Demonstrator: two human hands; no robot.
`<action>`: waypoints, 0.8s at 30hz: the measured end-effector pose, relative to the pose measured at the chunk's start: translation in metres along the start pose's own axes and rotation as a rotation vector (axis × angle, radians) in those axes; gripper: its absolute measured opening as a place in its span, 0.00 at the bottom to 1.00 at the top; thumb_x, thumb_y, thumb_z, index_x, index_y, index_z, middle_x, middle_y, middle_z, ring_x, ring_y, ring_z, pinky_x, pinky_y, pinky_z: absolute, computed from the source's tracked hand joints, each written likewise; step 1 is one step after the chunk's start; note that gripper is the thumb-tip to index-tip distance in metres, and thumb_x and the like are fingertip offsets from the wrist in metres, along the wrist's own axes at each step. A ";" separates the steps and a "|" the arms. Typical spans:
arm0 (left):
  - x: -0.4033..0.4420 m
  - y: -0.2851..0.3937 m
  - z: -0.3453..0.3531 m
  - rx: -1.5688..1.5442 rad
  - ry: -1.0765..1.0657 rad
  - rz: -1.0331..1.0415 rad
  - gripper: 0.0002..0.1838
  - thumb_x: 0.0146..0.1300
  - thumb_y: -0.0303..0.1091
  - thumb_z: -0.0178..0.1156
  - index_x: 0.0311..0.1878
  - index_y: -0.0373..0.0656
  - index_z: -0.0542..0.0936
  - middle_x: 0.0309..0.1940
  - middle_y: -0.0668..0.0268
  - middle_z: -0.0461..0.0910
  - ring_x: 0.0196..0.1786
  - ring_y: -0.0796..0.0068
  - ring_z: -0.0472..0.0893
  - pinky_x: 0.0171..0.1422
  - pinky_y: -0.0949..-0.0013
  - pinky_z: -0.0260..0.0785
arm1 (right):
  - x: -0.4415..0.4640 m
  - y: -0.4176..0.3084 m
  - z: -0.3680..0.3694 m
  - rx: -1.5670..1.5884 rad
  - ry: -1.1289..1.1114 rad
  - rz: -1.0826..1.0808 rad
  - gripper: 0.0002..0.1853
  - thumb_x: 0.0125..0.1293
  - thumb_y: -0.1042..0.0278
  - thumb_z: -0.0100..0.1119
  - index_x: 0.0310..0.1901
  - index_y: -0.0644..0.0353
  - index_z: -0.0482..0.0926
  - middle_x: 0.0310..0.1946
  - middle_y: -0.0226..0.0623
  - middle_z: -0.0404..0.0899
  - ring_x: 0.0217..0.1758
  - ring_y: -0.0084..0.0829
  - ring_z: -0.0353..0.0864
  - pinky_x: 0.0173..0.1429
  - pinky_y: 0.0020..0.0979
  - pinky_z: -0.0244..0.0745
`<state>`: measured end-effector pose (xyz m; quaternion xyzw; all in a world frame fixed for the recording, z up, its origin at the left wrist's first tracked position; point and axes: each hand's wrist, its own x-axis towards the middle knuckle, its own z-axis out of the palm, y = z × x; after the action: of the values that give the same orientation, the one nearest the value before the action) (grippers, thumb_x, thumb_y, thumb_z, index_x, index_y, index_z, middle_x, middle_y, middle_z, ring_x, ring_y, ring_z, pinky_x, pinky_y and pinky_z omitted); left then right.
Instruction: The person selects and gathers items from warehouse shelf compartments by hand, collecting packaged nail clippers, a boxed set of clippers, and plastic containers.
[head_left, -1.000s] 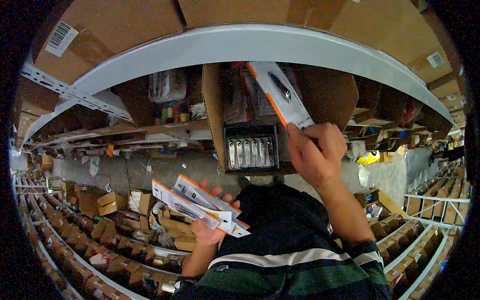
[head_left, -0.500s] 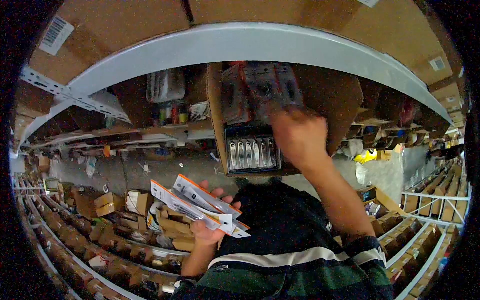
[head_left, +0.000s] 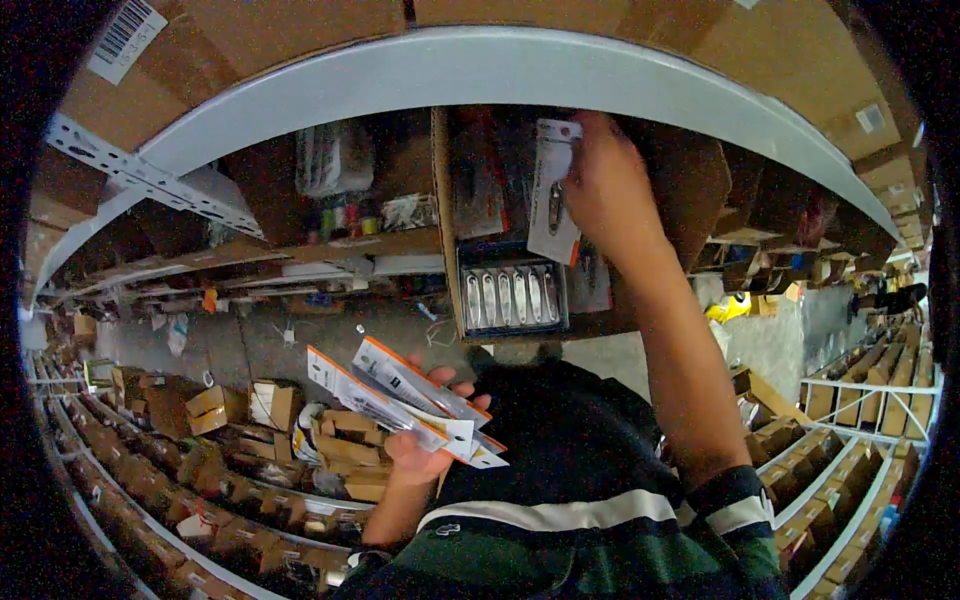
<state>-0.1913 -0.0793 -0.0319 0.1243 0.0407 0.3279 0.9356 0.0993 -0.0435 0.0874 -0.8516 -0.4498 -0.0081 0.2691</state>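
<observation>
Several flat blister packages [head_left: 390, 393] with orange edges are fanned out in my left hand [head_left: 428, 440], thumb on top, fingers behind. My right hand [head_left: 612, 185] is inside an open cardboard box [head_left: 447, 200] on the shelf, its fingers closed at the side of a white package [head_left: 553, 195] with a small metal tool in it. The fingertips are partly hidden and blurred. Other clear packages [head_left: 482, 195] lie deeper in the box. A black tray [head_left: 512, 297] of several silver nail clippers sits at the box's near end.
A white shelf beam [head_left: 500, 70] curves above the box, with large cartons [head_left: 300, 40] over it. To the left are spools [head_left: 345, 218] and a plastic pack [head_left: 335, 160]. Rows of shelf boxes [head_left: 230, 530] stand at lower left. At far right, a person [head_left: 890, 298] is partly visible.
My right hand has reached deeper into the box, and a white package now shows upright beside its fingers. My left hand still holds its packages, almost unmoved.
</observation>
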 end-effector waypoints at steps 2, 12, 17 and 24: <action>-0.001 0.000 -0.003 -0.009 -0.002 -0.007 0.47 0.50 0.41 0.66 0.70 0.55 0.48 0.63 0.59 0.64 0.62 0.54 0.68 0.67 0.38 0.52 | 0.017 0.011 0.023 0.005 0.026 -0.057 0.20 0.48 0.82 0.51 0.46 0.69 0.70 0.42 0.58 0.74 0.49 0.56 0.73 0.52 0.46 0.69; -0.010 -0.004 -0.020 -0.074 -0.016 0.000 0.47 0.50 0.40 0.67 0.69 0.52 0.49 0.63 0.54 0.63 0.62 0.52 0.68 0.67 0.37 0.53 | 0.019 0.035 0.033 -0.189 -0.155 -0.204 0.21 0.54 0.75 0.52 0.52 0.64 0.71 0.52 0.55 0.70 0.56 0.55 0.68 0.60 0.45 0.66; -0.007 -0.005 -0.016 -0.134 -0.007 -0.002 0.46 0.51 0.41 0.66 0.69 0.53 0.49 0.64 0.55 0.62 0.63 0.52 0.67 0.67 0.36 0.52 | -0.014 0.043 0.011 -0.248 -0.477 -0.212 0.24 0.55 0.77 0.49 0.56 0.54 0.71 0.58 0.47 0.68 0.59 0.51 0.67 0.63 0.43 0.64; -0.004 -0.006 -0.018 -0.020 -0.057 -0.009 0.47 0.51 0.43 0.67 0.70 0.55 0.49 0.64 0.55 0.62 0.62 0.53 0.68 0.66 0.37 0.53 | -0.011 0.053 0.031 -0.587 -0.279 -0.514 0.30 0.50 0.77 0.50 0.59 0.47 0.71 0.60 0.38 0.67 0.66 0.45 0.60 0.70 0.45 0.51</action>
<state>-0.1937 -0.0830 -0.0508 0.1240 0.0114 0.3206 0.9390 0.1263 -0.0617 0.0342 -0.7451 -0.6585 -0.0874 -0.0594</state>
